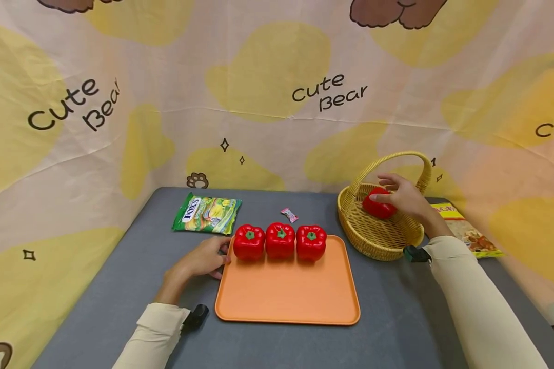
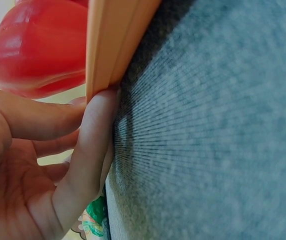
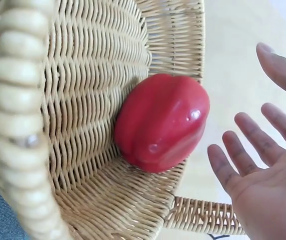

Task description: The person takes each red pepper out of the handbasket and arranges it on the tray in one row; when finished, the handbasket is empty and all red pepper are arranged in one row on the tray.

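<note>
Meanwhile, at the right of the frame, the right hand (image 1: 403,197) hovered with fingers spread wide beside a glossy red bell pepper (image 3: 161,121) lying in the woven wicker basket (image 1: 374,236), not gripping it. Lower left, the left hand (image 1: 203,259) rested relaxed against the flat orange plastic tray (image 1: 288,289).

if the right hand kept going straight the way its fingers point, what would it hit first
Most likely the red pepper lying in the wicker basket. The right hand is open, fingers spread toward it with a small gap. Beyond the pepper is the basket wall, though depth is hard to judge.
</note>
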Tool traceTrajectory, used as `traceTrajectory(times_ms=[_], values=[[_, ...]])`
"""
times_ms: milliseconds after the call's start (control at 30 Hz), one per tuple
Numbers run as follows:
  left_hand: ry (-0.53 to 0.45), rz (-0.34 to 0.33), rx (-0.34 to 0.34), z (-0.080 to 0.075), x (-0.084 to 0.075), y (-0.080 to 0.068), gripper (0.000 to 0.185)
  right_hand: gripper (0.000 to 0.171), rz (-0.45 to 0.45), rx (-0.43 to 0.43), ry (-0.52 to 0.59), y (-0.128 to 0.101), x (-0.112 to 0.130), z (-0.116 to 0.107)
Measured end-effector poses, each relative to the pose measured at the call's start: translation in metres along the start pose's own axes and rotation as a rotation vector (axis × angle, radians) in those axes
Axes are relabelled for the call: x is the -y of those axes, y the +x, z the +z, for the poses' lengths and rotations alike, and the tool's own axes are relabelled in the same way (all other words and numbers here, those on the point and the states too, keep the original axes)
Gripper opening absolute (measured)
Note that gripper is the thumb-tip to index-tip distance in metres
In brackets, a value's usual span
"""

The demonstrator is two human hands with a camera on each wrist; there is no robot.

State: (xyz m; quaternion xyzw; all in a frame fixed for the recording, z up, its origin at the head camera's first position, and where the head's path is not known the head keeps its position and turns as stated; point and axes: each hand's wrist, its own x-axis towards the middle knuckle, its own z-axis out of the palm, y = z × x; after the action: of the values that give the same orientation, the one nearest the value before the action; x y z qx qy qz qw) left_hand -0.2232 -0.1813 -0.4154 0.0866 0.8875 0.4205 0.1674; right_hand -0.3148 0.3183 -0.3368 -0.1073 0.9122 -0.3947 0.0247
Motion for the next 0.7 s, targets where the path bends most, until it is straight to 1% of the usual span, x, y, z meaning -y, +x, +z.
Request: traceTrajectory(times_ms=[333,467,567,700], values=[[0.001,-0.004,-0.001,0.000,0.000,0.001,0.053,0.088,0.040,0.108,-0.018,0.009,-0.011,0.003],[0.000,-0.003,0.001,0.000,0.000,0.000,0.053,0.088,0.064,0.110,-0.036,0.011,-0.014,0.007],[-0.003,-0.006,-0.001,0.000,0.000,0.000,0.053,0.086,0.058,0.107,-0.050,0.012,-0.016,0.010],[-0.003,-0.008,-0.008,0.000,-0.001,0.000,0.053,0.083,0.044,0.118,-0.044,0.012,-0.014,0.011]])
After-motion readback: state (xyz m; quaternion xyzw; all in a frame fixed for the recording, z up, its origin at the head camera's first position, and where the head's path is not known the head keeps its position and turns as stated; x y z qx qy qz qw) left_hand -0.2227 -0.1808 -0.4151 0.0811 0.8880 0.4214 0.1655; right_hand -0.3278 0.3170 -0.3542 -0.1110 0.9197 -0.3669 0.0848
